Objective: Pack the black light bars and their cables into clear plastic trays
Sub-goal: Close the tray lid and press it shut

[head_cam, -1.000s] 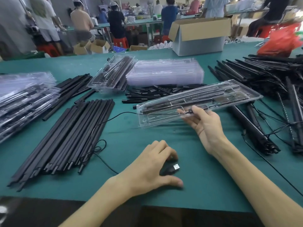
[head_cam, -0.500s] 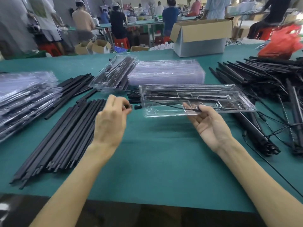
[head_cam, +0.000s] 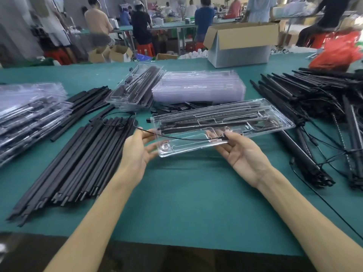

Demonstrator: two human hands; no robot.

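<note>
Right hand point(head_cam: 243, 156): palm up under the near edge of the tray point(head_cam: 284, 125). The fingers are beneath it and the thumb is clamped down on its rim, so the hand grips the tray.
Left hand point(head_cam: 137, 152): at the tray's left end, with its lower fingers nearly straight against the underside. The cable point(head_cam: 176, 137) appears pinched between thumb and forefinger.
Cable: thin and black. It runs from the left fingertips across the near compartment to a small dark plug under the right thumb, and its other part loops back over the loose bars point(head_cam: 78, 163).
Tray: clear moulded plastic, long and shallow, with channels and pockets. It is held above the bench point(head_cam: 186, 203), tilted, with its right end farther away and higher.
Light bars point(head_cam: 216, 118): slim, matt black, lying lengthwise in the tray's far channels.
Loose bars: a tidy row laid side by side on the bench, left of the hands.
Empty trays point(head_cam: 198, 89): a neat clear stack just beyond the held tray.
Filled trays point(head_cam: 135, 87): a small pile left of that stack, with a larger pile point(head_cam: 29, 114) at the far left edge.
Heap point(head_cam: 314, 99): black bars tangled with cables, on the right of the bench.
Cardboard box point(head_cam: 239, 46): open, at the far side of the bench.
</note>
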